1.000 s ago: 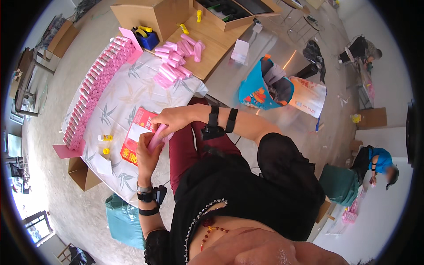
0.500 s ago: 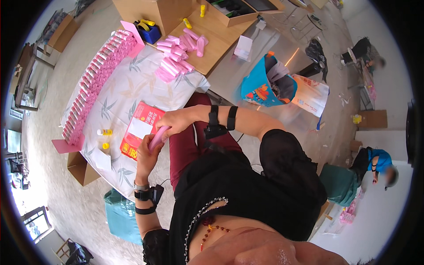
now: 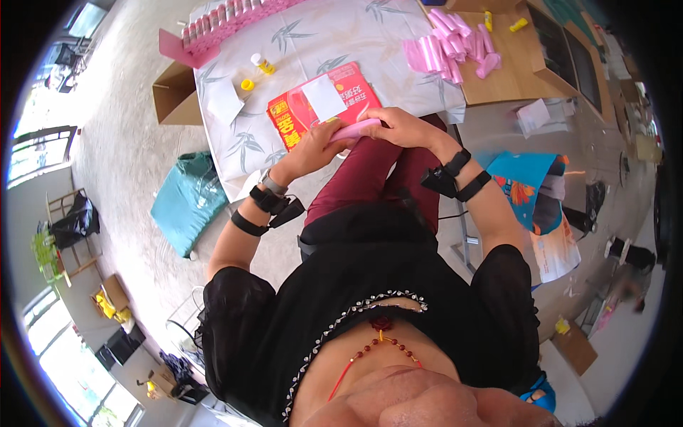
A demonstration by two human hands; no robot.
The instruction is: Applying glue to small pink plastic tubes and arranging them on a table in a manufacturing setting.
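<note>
A pink roll of thin plastic (image 3: 356, 130) lies between my two hands, at the near edge of the table. My left hand (image 3: 309, 151) grips its left end, and my right hand (image 3: 407, 128) has its fingers closed round the right end. Just beyond is a flat red printed card (image 3: 359, 89) with white paper labels (image 3: 324, 97) on top. Left of the card are a white and yellow glue stick (image 3: 262, 64), its yellow cap (image 3: 247, 85) and a white sheet (image 3: 224, 99).
Loose pink rolls (image 3: 452, 46) are heaped at the far right, beside a cardboard box (image 3: 569, 64). Labelled rolls (image 3: 228, 25) stand packed in a pink tray at the far left. A blue bag (image 3: 523, 188) is at my right; a green sack (image 3: 188, 203) lies on the floor at left.
My view has swung, so the table and hands now appear higher and further right. Both hands still hold the pink roll, now turned more level.
</note>
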